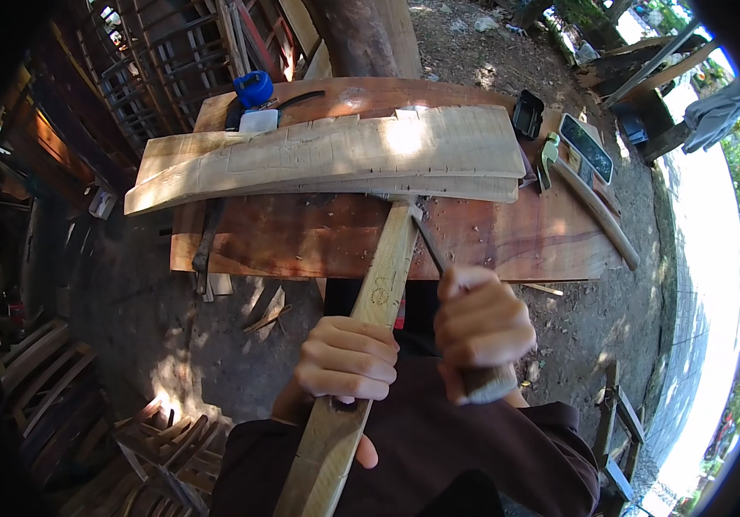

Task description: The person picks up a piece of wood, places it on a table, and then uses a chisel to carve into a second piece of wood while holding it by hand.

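Note:
My left hand (346, 360) is wrapped round a long squared wooden bar (383, 289), which slants from my lap up to the table. A dark round stamp marks the bar's face. In my closed right hand (484, 320) is a chisel (427, 242) with a narrow dark metal shaft; the butt of its pale handle shows below my fist. The shaft's tip is right at the side of the bar's far end. Just beyond that end, rough-edged pale boards (327, 155) lie stacked across the table.
The reddish wooden table (516, 237) carries wood crumbs. On its right are a hammer (594, 211), a phone (586, 148) and an open black case (528, 115). A blue object (254, 88) sits at the back left. Curved wooden pieces (43, 362) are piled on the left.

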The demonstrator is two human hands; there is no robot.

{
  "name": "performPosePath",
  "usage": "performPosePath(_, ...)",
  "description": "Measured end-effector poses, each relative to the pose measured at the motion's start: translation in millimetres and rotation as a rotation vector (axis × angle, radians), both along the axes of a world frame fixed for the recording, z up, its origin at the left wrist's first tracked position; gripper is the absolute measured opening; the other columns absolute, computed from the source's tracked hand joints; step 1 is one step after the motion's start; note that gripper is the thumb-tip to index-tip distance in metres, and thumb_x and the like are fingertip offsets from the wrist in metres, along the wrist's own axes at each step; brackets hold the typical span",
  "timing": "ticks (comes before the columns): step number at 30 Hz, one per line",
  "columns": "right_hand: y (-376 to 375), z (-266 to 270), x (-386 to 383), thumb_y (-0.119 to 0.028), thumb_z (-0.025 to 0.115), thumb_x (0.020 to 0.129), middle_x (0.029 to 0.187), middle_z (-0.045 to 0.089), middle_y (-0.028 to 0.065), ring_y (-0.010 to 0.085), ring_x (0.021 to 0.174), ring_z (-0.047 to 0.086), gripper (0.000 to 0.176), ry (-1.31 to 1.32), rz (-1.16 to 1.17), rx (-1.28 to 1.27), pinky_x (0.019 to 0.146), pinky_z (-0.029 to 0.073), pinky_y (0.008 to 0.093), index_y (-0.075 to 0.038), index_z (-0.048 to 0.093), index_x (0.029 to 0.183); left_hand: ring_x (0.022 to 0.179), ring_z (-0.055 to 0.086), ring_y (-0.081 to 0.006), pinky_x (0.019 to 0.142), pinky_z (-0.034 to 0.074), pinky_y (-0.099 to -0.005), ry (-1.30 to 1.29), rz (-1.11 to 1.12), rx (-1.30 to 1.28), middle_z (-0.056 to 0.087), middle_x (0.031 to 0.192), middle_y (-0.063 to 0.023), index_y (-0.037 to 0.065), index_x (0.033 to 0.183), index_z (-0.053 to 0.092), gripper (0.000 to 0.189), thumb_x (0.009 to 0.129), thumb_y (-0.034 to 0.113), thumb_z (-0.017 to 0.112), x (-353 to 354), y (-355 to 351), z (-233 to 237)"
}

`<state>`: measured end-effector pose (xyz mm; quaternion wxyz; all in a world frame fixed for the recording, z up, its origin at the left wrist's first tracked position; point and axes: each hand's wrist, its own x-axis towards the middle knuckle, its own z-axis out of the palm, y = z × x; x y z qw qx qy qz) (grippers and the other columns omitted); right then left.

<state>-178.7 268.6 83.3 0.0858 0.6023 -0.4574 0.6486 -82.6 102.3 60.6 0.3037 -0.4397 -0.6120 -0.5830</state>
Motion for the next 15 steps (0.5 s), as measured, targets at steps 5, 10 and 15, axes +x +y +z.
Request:
performPosePath(5,9.6,1.6,3.8,-0.003,0.065,0.07,0.053,0.043,-0.0003,0.0185,0.042,0.043,0.018,-0.081,-0.038,-0.006,0.052,0.034,0.0325,-0.009,0.052,0.059,0.054,0.064,-0.0217,0.059,0.059,-0.0373,-0.007,0.023,0.017,0.063,0.061,-0.007,0.005,0.069,0.061,0.063,0.072,0.066,0.078,1.1,1.6,-0.6)
performPosePath(10,16.3,10.8,20.9,-0.006,0.067,0.073,0.051,0.053,0.0056,0.0173,0.04,0.053,0.019,0.096,0.12,-0.104,0.048,0.033,0.0287,-0.005,0.055,0.057,0.058,0.064,-0.0206,0.066,0.058,-0.0375,-0.034,0.138,0.072,0.062,0.063,-0.005,0.007,0.071,0.06,0.066,0.072,0.071,0.074,9.2,5.7,-5.5)
performPosePath(15,7.4,10.7,29.2,-0.005,0.065,0.08,0.049,0.051,0.0061,0.0154,0.039,0.051,0.025,0.172,0.162,-0.205,0.046,0.035,0.0279,-0.003,0.056,0.056,0.06,0.063,-0.0198,0.07,0.057,-0.0376,-0.065,0.167,0.1,0.061,0.065,-0.0036,0.008,0.072,0.06,0.069,0.07,0.075,0.072,10.2,8.6,-7.5)
